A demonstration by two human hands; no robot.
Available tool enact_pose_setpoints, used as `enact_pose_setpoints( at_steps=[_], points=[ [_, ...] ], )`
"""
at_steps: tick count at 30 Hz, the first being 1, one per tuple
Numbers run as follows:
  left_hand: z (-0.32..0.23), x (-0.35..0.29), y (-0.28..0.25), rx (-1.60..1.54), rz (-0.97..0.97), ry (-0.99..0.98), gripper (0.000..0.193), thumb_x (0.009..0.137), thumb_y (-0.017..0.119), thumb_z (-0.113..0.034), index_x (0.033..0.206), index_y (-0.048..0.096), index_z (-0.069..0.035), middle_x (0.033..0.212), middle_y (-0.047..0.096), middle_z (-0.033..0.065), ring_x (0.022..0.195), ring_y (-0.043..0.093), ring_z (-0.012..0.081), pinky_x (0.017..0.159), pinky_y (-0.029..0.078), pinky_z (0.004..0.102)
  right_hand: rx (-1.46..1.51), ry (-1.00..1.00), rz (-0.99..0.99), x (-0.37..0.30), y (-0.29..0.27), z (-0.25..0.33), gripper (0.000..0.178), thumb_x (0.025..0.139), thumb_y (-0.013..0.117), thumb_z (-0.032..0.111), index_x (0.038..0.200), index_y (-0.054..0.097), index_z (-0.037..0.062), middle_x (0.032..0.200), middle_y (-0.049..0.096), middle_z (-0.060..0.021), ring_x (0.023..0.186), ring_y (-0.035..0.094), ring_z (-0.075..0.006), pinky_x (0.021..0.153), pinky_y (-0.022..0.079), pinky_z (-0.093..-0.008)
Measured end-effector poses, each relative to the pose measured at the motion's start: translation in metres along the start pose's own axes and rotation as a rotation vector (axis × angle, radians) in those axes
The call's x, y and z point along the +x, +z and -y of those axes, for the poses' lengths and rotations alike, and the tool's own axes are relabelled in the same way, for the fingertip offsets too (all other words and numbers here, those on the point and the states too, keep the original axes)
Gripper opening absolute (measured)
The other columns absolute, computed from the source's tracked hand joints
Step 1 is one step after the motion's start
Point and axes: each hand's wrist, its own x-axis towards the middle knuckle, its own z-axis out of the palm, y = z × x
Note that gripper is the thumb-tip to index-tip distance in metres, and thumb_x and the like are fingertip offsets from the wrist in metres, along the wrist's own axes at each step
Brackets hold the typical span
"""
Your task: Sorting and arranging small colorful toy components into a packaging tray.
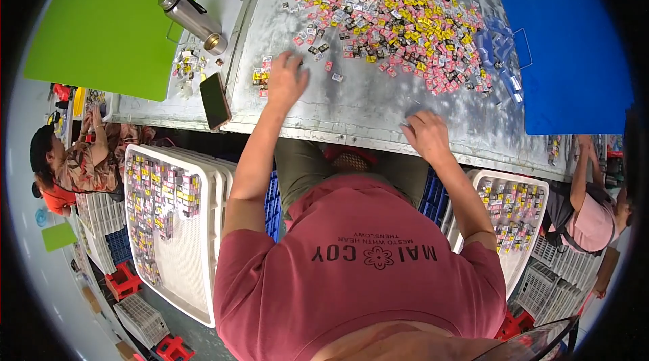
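Observation:
My left hand (286,84) is over the metal table, its fingers a little apart and bent down, beside a small block of lined-up tiny packs (261,76) in pink, yellow and black. Nothing shows in its grasp, though the undersides of the fingers are hidden. At the table's front edge my right hand (428,134) rests with loosely bent fingers, the thumb apart, and nothing visible in it. Beyond both hands spreads a heap of loose tiny packs (405,30) in pink, yellow, black and white. A few stray packs (337,78) lie between the hands and the heap.
A steel flask (193,21) lies near a dark phone (215,101) on the left. Green (108,23) and blue panels (568,43) flank the table. White trays of packs stand by my left (182,253) and right sides (517,226). Other people work on both sides.

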Motion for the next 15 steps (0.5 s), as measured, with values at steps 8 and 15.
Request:
enact_pose_setpoints(
  at_steps=[8,15],
  points=[
    [-0.012,0.009,0.038,-0.069,0.049,0.146,0.032,0.084,0.065,0.0,0.115,0.071,-0.004,0.111,0.066,0.0148,0.099,0.061,0.0369,0.088,0.052,0.0456,0.284,0.061,0.003,0.091,0.05,0.029,0.024,0.085,0.074,0.019,0.106,0.07,0.0071,0.104,0.065,-0.0108,0.1,0.065,-0.0338,0.085,0.053,-0.0436],
    [-0.014,0.002,0.038,-0.222,0.079,0.091,0.032,0.082,0.068,0.002,0.115,0.07,-0.002,0.112,0.066,0.0154,0.101,0.065,0.0369,0.088,0.054,0.0427,0.447,0.015,0.033,0.142,0.105,0.055,0.026,0.082,0.073,0.013,0.106,0.067,0.0051,0.105,0.063,-0.0129,0.099,0.064,-0.0353,0.084,0.054,-0.0458]
  ],
)
